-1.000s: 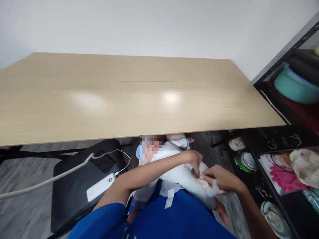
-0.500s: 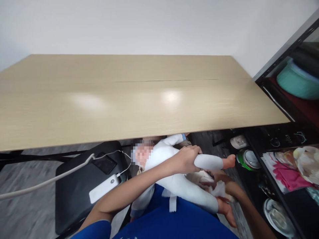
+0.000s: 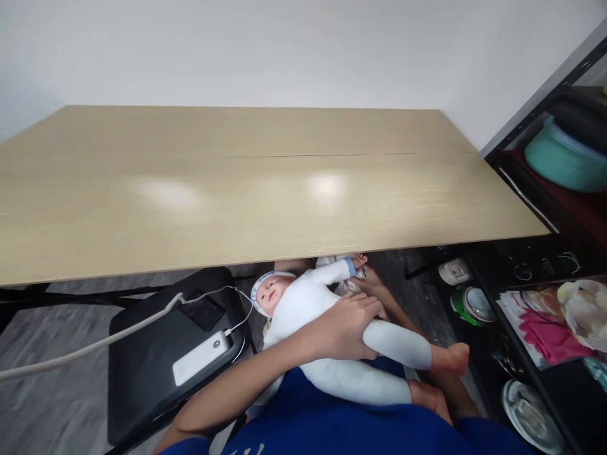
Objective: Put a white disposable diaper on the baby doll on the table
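A baby doll in a white suit with blue cuffs and a patterned white cap lies on its back across my lap, head to the left and bare feet to the right. My left hand wraps round the top of its upper leg. Beyond the doll, my right hand is closed beside the doll's small hand and a crumpled pale cloth. The doll's leg and my left hand cover part of the right forearm; what the right fingers hold is hidden.
A wooden table juts over the far side of my lap. On a black stool at left rest a white power bank, a dark phone and a cable. The right shelf holds pink cloth, bags and containers.
My right hand has moved from beside the doll's legs up and away, to the doll's hand. The doll's legs have shifted slightly right; my left hand keeps its hold.
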`<action>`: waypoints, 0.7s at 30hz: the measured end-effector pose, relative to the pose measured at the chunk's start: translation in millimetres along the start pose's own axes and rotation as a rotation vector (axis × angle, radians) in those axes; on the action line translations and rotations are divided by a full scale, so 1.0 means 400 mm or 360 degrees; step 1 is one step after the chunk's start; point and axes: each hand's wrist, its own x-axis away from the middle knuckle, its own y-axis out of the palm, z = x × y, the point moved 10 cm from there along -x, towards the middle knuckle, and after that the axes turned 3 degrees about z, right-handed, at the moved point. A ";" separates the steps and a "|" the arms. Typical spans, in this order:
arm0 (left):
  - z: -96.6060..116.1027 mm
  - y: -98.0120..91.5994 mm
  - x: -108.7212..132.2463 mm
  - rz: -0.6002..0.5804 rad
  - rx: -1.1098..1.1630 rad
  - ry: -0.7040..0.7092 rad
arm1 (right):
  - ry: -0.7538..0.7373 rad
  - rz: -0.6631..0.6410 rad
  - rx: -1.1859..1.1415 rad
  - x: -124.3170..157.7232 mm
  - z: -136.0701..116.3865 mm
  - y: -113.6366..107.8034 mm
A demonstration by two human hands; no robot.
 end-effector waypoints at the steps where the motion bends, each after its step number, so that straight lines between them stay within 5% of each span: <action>1: -0.002 0.001 0.001 0.0017 0.0003 -0.0001 | -0.0018 -0.0013 0.0040 -0.030 -0.008 0.020; 9: -0.023 0.018 0.016 0.0045 -0.0036 -0.0042 | 0.0014 0.0035 0.0186 -0.079 0.033 0.004; 15: -0.011 0.019 0.011 0.0137 -0.0083 0.0050 | 0.0012 0.0008 -0.0008 -0.103 0.086 -0.009; 21: -0.017 0.028 0.009 0.0153 -0.0097 0.0073 | -0.0056 0.0120 -0.0248 -0.139 0.075 -0.035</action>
